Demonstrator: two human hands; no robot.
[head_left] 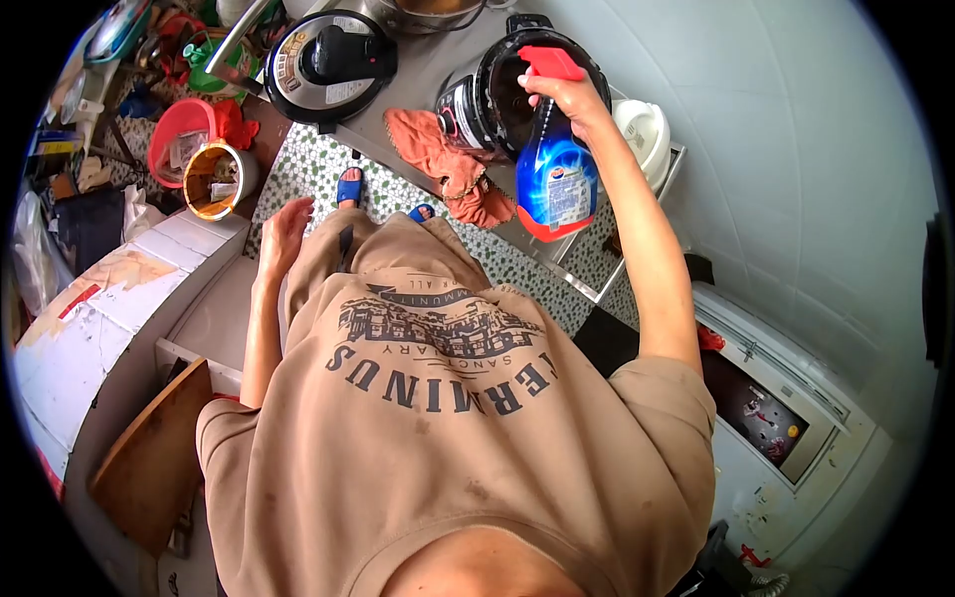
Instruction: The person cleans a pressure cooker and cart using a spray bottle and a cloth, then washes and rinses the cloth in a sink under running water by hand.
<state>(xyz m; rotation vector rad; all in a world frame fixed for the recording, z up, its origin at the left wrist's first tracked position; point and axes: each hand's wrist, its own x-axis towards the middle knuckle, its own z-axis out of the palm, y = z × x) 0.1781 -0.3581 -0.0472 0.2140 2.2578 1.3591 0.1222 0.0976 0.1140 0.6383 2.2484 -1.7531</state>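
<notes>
Pale wall panels (776,129) and a speckled floor (308,159) surround the person. Near the wall stands a metal desk (423,85) bearing an open black cooker (487,104); a round lid (328,65) lies toward the person's left. An orange cloth (448,164) droops over the desk's edge beside the cooker. Held in front of the cooker is a blue bottle (559,189); contact between them cannot be told. The right hand (569,99) grips its neck below the red head (552,63); the left hand (288,231) hangs free, fingers loosely curled.
</notes>
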